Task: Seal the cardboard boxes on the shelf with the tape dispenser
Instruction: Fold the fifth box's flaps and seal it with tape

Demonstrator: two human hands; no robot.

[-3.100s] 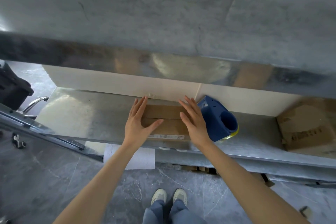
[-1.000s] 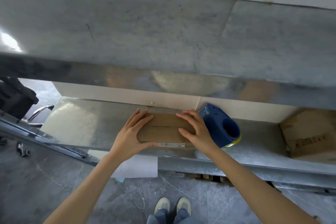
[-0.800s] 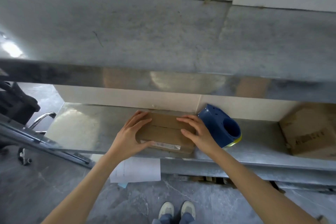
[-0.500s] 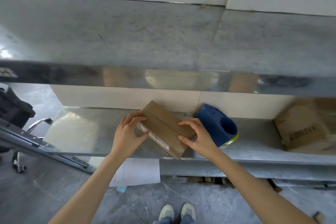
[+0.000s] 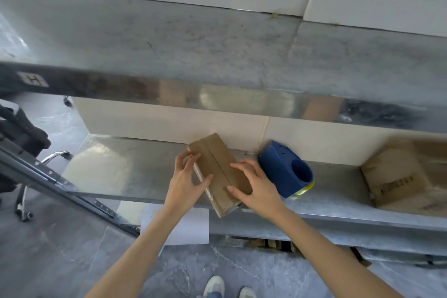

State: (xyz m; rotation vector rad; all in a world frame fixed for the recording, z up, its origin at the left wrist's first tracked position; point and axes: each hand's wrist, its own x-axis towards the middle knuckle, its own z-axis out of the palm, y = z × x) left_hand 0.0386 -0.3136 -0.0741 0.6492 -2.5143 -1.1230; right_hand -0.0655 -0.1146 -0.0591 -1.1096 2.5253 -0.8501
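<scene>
- The small cardboard box is a flat, brown, matt oblong with crisp corners; 2 top flaps meet in a dark seam down its middle, with no tape visible along it.
- It lies on the lower metal shelf, a dull silver sheet with a hazy shine (the wall behind it is pale and smooth).
- Its long axis runs on a diagonal: the far end points up and to the left, close to the wall, and the near end points down and to the right, sticking out a little over the shelf's front edge. The seam follows that same line.
- A pale strip, perhaps a label, runs along the box's left long side.
- The left hand grips that left side, fingers curled at the edge and the thumb laid across onto the top face.
- The right hand lies over the right long side, fingers and thumb fairly straight and pressed flat on the top (not wrapped round it).
- The tape dispenser is smooth blue plastic, rounded, with a round hole in its side and a yellow-green rim below; it sits on the same shelf just beside the right hand, untouched.
- A larger cardboard box, creased and printed, stands well apart at the shelf's right end.
- Above, the upper shelf is grey and scuffed.
- Below, a white sheet of paper lies on the grey marbled floor.
</scene>
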